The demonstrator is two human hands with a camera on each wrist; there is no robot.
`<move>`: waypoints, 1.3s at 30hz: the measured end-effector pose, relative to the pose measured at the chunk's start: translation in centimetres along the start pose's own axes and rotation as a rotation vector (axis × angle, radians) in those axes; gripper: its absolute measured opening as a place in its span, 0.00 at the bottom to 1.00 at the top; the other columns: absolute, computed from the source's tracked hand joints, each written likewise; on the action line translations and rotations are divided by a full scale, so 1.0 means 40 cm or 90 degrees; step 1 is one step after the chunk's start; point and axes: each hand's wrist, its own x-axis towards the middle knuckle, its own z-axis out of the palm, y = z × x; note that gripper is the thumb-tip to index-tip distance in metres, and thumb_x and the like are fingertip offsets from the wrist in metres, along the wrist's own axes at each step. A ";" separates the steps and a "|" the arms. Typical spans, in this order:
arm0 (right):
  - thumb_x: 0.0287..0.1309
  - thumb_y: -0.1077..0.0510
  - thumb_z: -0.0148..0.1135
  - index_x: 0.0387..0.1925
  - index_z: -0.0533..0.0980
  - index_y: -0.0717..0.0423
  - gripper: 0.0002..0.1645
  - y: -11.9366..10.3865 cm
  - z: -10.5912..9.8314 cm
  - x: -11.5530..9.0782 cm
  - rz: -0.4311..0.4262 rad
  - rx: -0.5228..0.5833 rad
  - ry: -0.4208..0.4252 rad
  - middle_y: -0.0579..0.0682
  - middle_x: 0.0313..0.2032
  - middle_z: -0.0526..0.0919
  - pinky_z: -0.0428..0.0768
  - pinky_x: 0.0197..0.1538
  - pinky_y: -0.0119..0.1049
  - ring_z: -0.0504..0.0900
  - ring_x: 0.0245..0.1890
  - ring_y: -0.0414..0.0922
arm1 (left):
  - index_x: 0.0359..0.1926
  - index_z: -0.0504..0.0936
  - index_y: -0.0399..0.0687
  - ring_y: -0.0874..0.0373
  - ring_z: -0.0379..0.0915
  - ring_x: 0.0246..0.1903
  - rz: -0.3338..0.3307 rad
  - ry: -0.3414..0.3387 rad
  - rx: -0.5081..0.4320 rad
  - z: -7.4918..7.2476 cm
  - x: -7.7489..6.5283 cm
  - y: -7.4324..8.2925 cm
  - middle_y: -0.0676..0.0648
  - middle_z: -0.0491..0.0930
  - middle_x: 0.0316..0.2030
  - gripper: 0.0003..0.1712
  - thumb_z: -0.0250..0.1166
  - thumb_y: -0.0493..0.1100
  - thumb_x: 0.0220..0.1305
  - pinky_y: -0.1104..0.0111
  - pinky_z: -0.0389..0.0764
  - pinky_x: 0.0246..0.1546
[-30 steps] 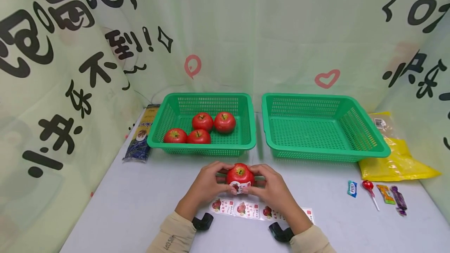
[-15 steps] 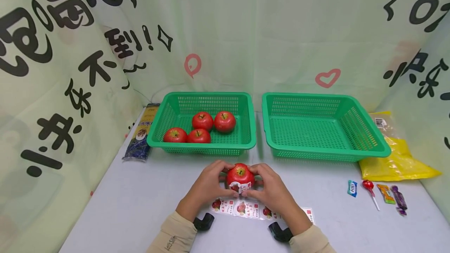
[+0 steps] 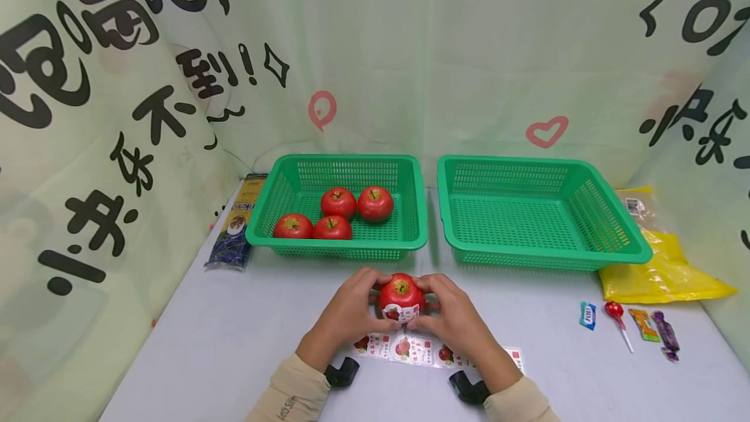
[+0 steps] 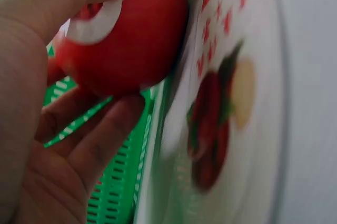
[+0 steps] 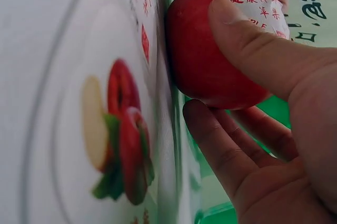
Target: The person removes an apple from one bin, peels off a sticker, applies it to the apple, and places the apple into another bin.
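A red apple (image 3: 401, 287) stands on the table between both hands, its stem upward. On its near side is a white printed sticker (image 3: 402, 313) with red lettering. My left hand (image 3: 353, 305) grips the apple from the left, its thumb along the sticker's end. From the other side my right hand (image 3: 450, 308) holds it, the thumb (image 5: 237, 29) at the sticker's lower edge in the right wrist view. Fingers of both hands curve behind the fruit. Just in front lies a strip of apple stickers (image 3: 410, 349), partly covered by the right forearm.
Behind the hands, a green basket (image 3: 336, 251) holds several apples (image 3: 375, 204); a second green basket (image 3: 545, 257) stands to its right. A dark blue packet (image 3: 234, 233) is at left. Rightward lie a yellow bag (image 3: 662, 272), a lollipop (image 3: 613, 309) and several wrapped candies (image 3: 643, 324).
Both thumbs have shifted slightly on the apple's near side. The sticker lies flatter round the fruit than a second ago. The baskets and sweets have not moved.
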 end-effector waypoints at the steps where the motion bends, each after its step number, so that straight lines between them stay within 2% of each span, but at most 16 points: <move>1: 0.42 0.60 0.87 0.58 0.78 0.53 0.40 0.001 0.000 0.000 -0.002 -0.003 0.002 0.49 0.57 0.82 0.89 0.53 0.36 0.84 0.58 0.51 | 0.59 0.76 0.46 0.55 0.82 0.53 0.000 0.002 0.008 0.001 0.000 0.002 0.49 0.79 0.54 0.38 0.86 0.45 0.50 0.67 0.87 0.55; 3: 0.42 0.59 0.87 0.58 0.78 0.53 0.40 0.003 0.001 0.000 -0.006 -0.006 0.005 0.49 0.57 0.83 0.89 0.53 0.37 0.84 0.58 0.51 | 0.59 0.76 0.46 0.55 0.82 0.53 0.005 0.003 0.019 0.002 0.000 0.004 0.49 0.79 0.53 0.38 0.86 0.45 0.50 0.67 0.87 0.54; 5: 0.42 0.59 0.87 0.58 0.78 0.53 0.39 0.005 0.002 0.000 -0.005 -0.006 0.005 0.49 0.57 0.83 0.89 0.53 0.38 0.84 0.58 0.51 | 0.59 0.76 0.46 0.55 0.82 0.54 0.004 -0.003 0.002 -0.001 0.001 0.002 0.49 0.79 0.54 0.38 0.87 0.44 0.50 0.67 0.87 0.54; 10: 0.48 0.58 0.86 0.60 0.76 0.54 0.39 0.003 -0.002 0.002 0.029 0.033 -0.026 0.53 0.62 0.82 0.89 0.55 0.40 0.83 0.61 0.55 | 0.63 0.79 0.48 0.53 0.82 0.59 -0.035 -0.041 -0.122 -0.017 0.001 -0.016 0.50 0.79 0.57 0.40 0.86 0.40 0.49 0.73 0.86 0.55; 12: 0.50 0.58 0.84 0.62 0.74 0.55 0.39 0.001 -0.005 0.002 0.049 0.055 -0.046 0.56 0.65 0.81 0.89 0.56 0.42 0.84 0.61 0.57 | 0.63 0.80 0.48 0.53 0.83 0.59 -0.043 -0.043 -0.150 -0.019 0.000 -0.023 0.50 0.80 0.57 0.39 0.85 0.40 0.49 0.74 0.85 0.54; 18: 0.51 0.57 0.83 0.66 0.70 0.54 0.43 0.003 -0.004 0.003 0.085 0.100 -0.075 0.58 0.67 0.79 0.88 0.58 0.42 0.84 0.61 0.59 | 0.60 0.81 0.43 0.51 0.87 0.53 -0.023 -0.017 -0.136 -0.018 0.001 -0.023 0.46 0.81 0.54 0.38 0.86 0.38 0.46 0.71 0.87 0.53; 22: 0.50 0.56 0.84 0.68 0.69 0.52 0.46 0.005 0.001 0.003 0.100 0.106 -0.071 0.55 0.66 0.79 0.88 0.58 0.42 0.84 0.62 0.56 | 0.65 0.79 0.46 0.50 0.86 0.55 -0.042 -0.027 -0.138 -0.016 0.001 -0.023 0.46 0.81 0.59 0.43 0.86 0.39 0.46 0.68 0.87 0.55; 25: 0.50 0.53 0.86 0.73 0.66 0.53 0.53 0.006 0.003 0.003 0.105 0.117 -0.075 0.56 0.68 0.77 0.87 0.59 0.44 0.81 0.64 0.56 | 0.69 0.77 0.48 0.51 0.86 0.56 -0.053 -0.042 -0.148 -0.015 0.000 -0.022 0.46 0.82 0.63 0.45 0.85 0.41 0.49 0.68 0.86 0.57; 28: 0.49 0.50 0.86 0.77 0.64 0.54 0.58 0.007 0.001 0.003 0.108 0.137 -0.068 0.57 0.70 0.74 0.87 0.60 0.43 0.79 0.65 0.55 | 0.70 0.78 0.49 0.52 0.87 0.53 -0.034 -0.033 -0.148 -0.014 0.001 -0.014 0.46 0.83 0.63 0.44 0.84 0.42 0.51 0.67 0.87 0.57; 30: 0.51 0.49 0.85 0.77 0.63 0.53 0.58 0.004 -0.007 0.002 0.106 0.158 -0.058 0.57 0.70 0.72 0.86 0.60 0.40 0.78 0.64 0.55 | 0.69 0.79 0.47 0.52 0.88 0.51 -0.007 -0.010 -0.149 -0.011 0.005 -0.003 0.45 0.84 0.62 0.44 0.84 0.41 0.50 0.67 0.87 0.55; 33: 0.52 0.49 0.84 0.76 0.62 0.53 0.56 -0.002 -0.025 -0.002 0.100 0.232 -0.056 0.59 0.68 0.71 0.85 0.59 0.36 0.78 0.62 0.55 | 0.67 0.80 0.45 0.51 0.89 0.48 0.037 0.029 -0.161 -0.003 0.009 0.020 0.43 0.85 0.59 0.43 0.84 0.40 0.47 0.68 0.88 0.52; 36: 0.54 0.48 0.83 0.75 0.58 0.52 0.56 -0.011 -0.049 -0.009 0.096 0.314 -0.072 0.61 0.70 0.70 0.85 0.58 0.34 0.77 0.63 0.56 | 0.65 0.81 0.42 0.50 0.89 0.46 0.071 0.054 -0.195 0.009 0.013 0.048 0.41 0.85 0.57 0.42 0.84 0.39 0.46 0.69 0.89 0.50; 39: 0.51 0.51 0.84 0.77 0.60 0.52 0.58 -0.022 -0.083 -0.015 0.086 0.338 -0.070 0.63 0.70 0.71 0.87 0.54 0.36 0.78 0.60 0.57 | 0.64 0.82 0.42 0.52 0.88 0.46 0.079 0.067 -0.238 0.021 0.026 0.076 0.41 0.85 0.57 0.40 0.83 0.40 0.47 0.70 0.89 0.50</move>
